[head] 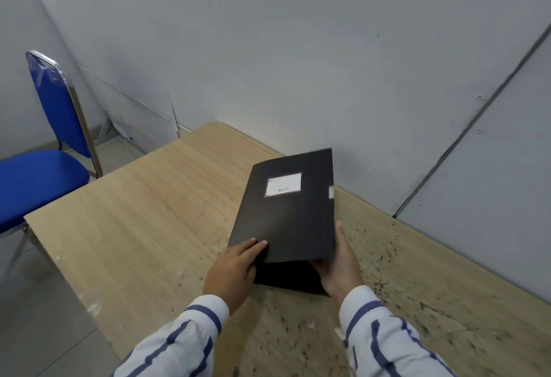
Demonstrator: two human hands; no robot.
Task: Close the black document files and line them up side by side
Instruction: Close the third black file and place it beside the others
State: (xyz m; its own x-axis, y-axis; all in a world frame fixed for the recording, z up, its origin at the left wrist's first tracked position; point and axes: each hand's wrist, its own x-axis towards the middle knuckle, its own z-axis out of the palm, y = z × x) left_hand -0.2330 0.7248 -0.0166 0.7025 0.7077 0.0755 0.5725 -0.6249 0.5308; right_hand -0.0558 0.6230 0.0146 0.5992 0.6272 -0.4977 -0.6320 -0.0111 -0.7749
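Striped sleeves (pixel 190 335) nearest cam, both arms reaching fwd over wooden table (pixel 134 221). Left hand (pixel 232 275) lay on near-left corner of black document file (pixel 286 215), fingers flat on cover, thumb hidden, so grip unclear. Right hand (pixel 340 269) held file's near-right edge from below, thumb up along side. File above table, cover part open over lower flap, white label (pixel 283 184) facing up. Blue chair (pixel 44 150) at table's left. Table right side speckled w/ dark marks.
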